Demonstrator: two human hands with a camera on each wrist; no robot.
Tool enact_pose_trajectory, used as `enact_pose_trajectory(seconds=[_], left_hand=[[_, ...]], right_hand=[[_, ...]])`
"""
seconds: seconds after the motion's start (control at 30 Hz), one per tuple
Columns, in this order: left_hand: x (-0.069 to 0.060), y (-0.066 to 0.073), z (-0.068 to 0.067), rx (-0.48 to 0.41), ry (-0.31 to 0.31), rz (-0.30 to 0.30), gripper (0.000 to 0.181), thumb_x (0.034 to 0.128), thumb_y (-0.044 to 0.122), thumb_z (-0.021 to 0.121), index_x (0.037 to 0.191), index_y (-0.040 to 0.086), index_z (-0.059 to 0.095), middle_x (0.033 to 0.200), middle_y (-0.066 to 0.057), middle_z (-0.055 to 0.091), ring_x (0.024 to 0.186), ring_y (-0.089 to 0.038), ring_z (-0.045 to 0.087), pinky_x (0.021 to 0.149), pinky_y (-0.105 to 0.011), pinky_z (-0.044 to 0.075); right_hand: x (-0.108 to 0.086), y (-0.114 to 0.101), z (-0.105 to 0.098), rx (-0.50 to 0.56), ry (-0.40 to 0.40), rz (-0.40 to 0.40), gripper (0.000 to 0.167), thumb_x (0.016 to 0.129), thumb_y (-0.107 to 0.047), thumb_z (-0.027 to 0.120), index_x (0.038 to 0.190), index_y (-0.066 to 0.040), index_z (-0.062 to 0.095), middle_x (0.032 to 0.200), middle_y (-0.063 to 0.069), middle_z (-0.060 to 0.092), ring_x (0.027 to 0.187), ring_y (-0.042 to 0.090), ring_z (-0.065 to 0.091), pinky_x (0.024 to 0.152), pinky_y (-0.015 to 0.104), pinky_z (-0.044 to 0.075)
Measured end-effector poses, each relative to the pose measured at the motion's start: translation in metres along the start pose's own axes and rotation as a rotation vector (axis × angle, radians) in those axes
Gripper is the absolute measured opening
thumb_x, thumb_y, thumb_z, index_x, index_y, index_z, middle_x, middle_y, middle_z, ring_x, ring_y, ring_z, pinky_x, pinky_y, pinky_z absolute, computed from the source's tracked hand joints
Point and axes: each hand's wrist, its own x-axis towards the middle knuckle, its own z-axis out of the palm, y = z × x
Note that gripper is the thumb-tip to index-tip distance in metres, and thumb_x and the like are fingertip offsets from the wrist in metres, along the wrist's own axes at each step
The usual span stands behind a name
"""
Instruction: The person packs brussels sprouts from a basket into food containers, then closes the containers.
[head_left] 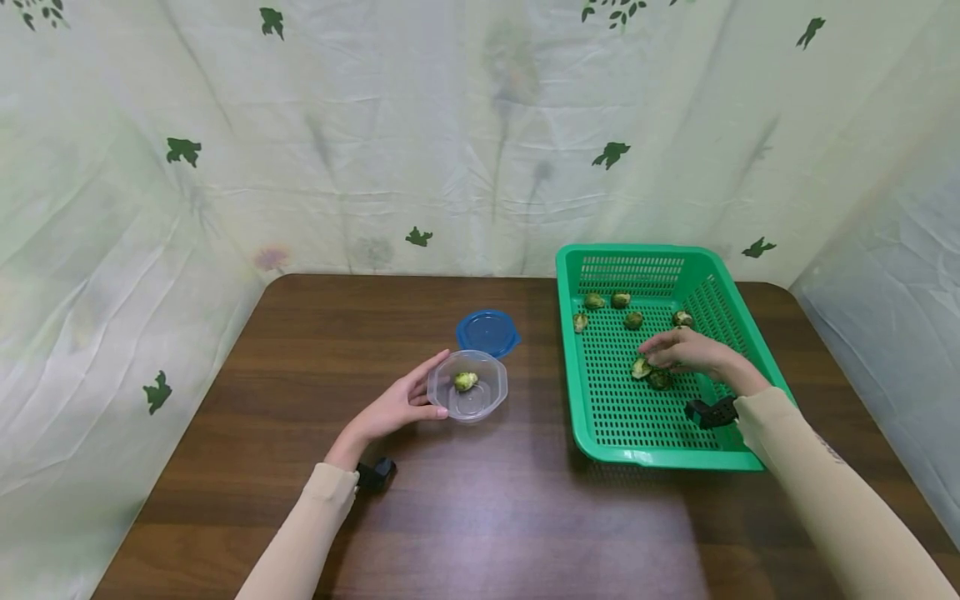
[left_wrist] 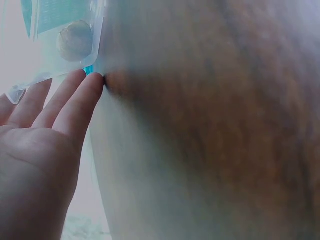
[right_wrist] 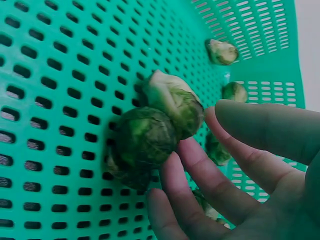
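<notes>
The left hand (head_left: 393, 406) grips the clear bowl (head_left: 474, 406), its thumb on the near side and its fingers along the far left side. One sprout (head_left: 465, 381) lies in the bowl. The bowl is over the middle of the bench (head_left: 480, 517); whether its base touches the wood I cannot tell. The blue lid (head_left: 487, 332) is just beyond it, towards the far edge.

The green basket (head_left: 675, 460) stands at the bench's far right corner. The right hand (head_left: 693, 350) is down inside it, fingers apart and slightly bent, not closed on anything. The fingertips are at a pale sprout (right_wrist: 172, 97), which touches a dark sprout (right_wrist: 145, 137) beside it on the basket's floor. More sprouts (head_left: 633, 320) lie loose towards the basket's far end.

Each wrist wears a black band, the left (head_left: 377, 473) and the right (head_left: 708, 412). A pale cloth (head_left: 450, 167) with green shapes hangs beyond the bench's far edge.
</notes>
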Motion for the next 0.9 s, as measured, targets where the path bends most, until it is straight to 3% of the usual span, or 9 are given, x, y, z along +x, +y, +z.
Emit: enact_pose_trajectory(seconds=[0.4, 0.67, 0.8, 0.9], left_hand=[[-0.0007, 0.001, 0.0005, -0.006, -0.002, 0.002, 0.088, 0.0879, 0.009, 0.07, 0.155, 0.012, 0.014, 0.158, -0.008, 0.014, 0.138, -0.034, 0.028, 0.102, -0.039, 0.037], [-0.0003, -0.001, 0.0002, -0.013, -0.002, 0.005, 0.088, 0.0878, 0.008, 0.07, 0.155, 0.012, 0.013, 0.158, -0.008, 0.014, 0.137, -0.034, 0.029, 0.101, -0.037, 0.038], [-0.0001, -0.0013, -0.0002, -0.02, -0.004, 0.008, 0.088, 0.0877, 0.007, 0.07, 0.155, 0.011, 0.012, 0.158, -0.008, 0.013, 0.137, -0.035, 0.03, 0.1, -0.034, 0.04], [0.0002, -0.0011, 0.0002, -0.024, -0.004, 0.008, 0.088, 0.0876, 0.007, 0.07, 0.155, 0.011, 0.013, 0.158, -0.008, 0.014, 0.137, -0.035, 0.029, 0.1, -0.033, 0.04]], right_hand=[[0.0046, 0.0033, 0.0053, -0.048, 0.036, 0.008, 0.036, 0.097, -0.008, 0.051, 0.13, 0.009, 0.051, 0.121, 0.02, 0.057, 0.111, 0.033, 0.053, 0.092, 0.051, 0.043], [0.0072, 0.0014, 0.0086, -0.061, 0.044, -0.01, 0.033, 0.097, -0.007, 0.051, 0.126, 0.009, 0.052, 0.107, 0.017, 0.059, 0.09, 0.023, 0.053, 0.075, 0.039, 0.045], [0.0066, 0.0006, 0.0092, -0.064, 0.059, -0.016, 0.032, 0.098, -0.009, 0.051, 0.124, 0.008, 0.053, 0.11, 0.017, 0.058, 0.087, 0.022, 0.051, 0.074, 0.038, 0.045], [0.0045, -0.0004, 0.0098, -0.043, 0.086, -0.026, 0.032, 0.098, -0.01, 0.051, 0.124, 0.008, 0.053, 0.115, 0.018, 0.058, 0.095, 0.026, 0.055, 0.081, 0.041, 0.047]])
